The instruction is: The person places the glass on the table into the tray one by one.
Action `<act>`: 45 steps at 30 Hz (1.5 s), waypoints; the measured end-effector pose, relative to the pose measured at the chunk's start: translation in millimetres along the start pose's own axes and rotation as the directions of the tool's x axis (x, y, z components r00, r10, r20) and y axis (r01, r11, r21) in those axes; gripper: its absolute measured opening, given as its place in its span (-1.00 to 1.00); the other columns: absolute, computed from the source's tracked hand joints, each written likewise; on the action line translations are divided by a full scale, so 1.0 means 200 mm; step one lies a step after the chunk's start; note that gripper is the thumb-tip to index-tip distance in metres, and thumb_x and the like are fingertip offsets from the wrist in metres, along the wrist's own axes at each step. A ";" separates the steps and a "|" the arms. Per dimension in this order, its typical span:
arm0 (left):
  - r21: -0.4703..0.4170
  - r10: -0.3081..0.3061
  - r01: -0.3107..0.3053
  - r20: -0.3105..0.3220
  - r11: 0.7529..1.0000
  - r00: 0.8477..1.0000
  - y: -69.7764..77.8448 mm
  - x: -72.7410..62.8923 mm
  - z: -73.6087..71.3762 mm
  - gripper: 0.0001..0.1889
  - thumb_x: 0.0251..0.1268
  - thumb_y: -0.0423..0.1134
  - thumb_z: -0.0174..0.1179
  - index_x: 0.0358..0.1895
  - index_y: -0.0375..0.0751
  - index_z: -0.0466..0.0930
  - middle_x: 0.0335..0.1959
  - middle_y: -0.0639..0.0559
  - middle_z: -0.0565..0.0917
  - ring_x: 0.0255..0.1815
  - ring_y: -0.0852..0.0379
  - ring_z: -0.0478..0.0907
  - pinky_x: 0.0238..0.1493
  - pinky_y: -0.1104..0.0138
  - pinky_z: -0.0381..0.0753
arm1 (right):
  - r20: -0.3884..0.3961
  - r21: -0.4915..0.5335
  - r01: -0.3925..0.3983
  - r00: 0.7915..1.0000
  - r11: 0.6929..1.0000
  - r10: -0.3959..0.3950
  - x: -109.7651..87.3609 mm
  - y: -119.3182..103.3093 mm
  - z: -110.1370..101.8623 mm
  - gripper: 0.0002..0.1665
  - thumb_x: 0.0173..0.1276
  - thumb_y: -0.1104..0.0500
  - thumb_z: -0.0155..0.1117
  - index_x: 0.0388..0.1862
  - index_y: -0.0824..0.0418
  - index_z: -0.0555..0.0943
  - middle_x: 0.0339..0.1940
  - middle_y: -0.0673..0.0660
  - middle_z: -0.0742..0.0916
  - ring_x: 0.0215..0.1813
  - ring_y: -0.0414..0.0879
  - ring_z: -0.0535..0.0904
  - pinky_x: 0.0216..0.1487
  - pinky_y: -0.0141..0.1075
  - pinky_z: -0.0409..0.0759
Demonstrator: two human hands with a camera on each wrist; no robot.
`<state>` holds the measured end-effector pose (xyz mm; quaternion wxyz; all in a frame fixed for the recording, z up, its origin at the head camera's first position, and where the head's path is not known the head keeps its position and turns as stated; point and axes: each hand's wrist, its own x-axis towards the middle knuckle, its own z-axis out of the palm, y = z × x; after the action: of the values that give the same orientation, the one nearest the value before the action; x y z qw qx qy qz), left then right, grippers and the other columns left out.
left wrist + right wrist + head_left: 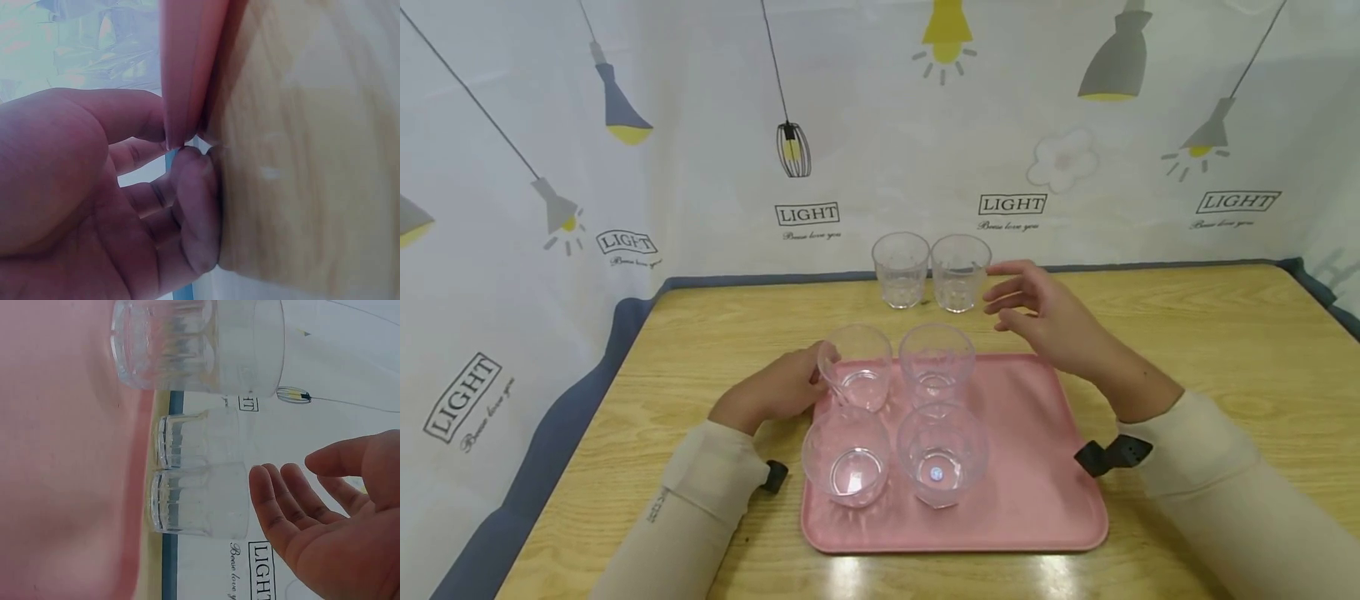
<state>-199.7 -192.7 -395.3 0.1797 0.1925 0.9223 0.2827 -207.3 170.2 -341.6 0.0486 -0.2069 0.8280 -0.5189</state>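
My left hand [786, 383] is at the left edge of a pink tray [1030, 467], by the back-left cup. In the left wrist view the thumb and curled fingers of that hand [94, 187] pinch the tray's rim [187, 69]. Several clear plastic cups stand upright on the tray's left and middle, among them a front-left cup [847, 483] and a back-right cup [937, 362]. My right hand [1060, 325] hovers beyond the tray's back right corner, fingers loosely bent and holding nothing. Nearest to it is a clear cup [958, 279] on the table.
Another clear cup [901, 275] stands beside that one, behind the tray. A wooden table [1225, 333] bears everything. At its back and left edges hangs a white cloth [880, 125] with lamp prints and a dark blue border. The tray's right side is bare.
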 end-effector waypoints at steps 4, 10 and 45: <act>-0.002 -0.006 0.006 0.002 1.000 1.000 0.00 0.00 0.00 -0.77 0.49 -0.24 0.05 0.12 -0.10 0.42 -0.15 -0.03 0.60 -0.10 0.04 0.50 0.05 0.14 0.50 | -0.015 0.083 -0.044 0.999 0.996 0.045 0.03 0.03 -0.03 -0.41 0.50 0.37 0.06 0.46 0.25 0.23 0.17 0.30 0.55 0.09 -0.19 0.61 0.06 -0.32 0.66; -0.007 -0.010 0.010 0.002 1.000 1.000 -0.01 0.00 0.00 -0.79 0.47 -0.26 0.06 0.09 -0.09 0.42 -0.19 -0.02 0.59 -0.13 0.04 0.49 0.01 0.17 0.49 | -0.039 0.198 -0.111 0.992 0.974 0.121 0.07 0.06 -0.07 -0.33 0.51 0.28 0.13 0.52 0.17 0.17 0.25 0.25 0.52 0.20 -0.17 0.57 0.10 -0.40 0.62; 0.002 0.004 -0.004 -0.006 1.000 1.000 -0.02 0.00 0.00 -0.85 0.49 -0.20 0.05 0.03 -0.04 0.42 -0.04 -0.02 0.62 -0.03 0.07 0.50 0.12 0.12 0.50 | -0.059 0.038 -0.248 0.967 0.968 0.250 0.38 0.16 -0.10 -0.16 0.46 0.14 0.23 0.60 0.10 0.06 0.46 0.36 0.34 0.46 0.22 0.32 0.40 0.17 0.36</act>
<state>-201.0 -194.8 -398.1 0.1760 0.1939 0.9228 0.2828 -291.7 169.7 -350.1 0.0903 -0.0843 0.8405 -0.5275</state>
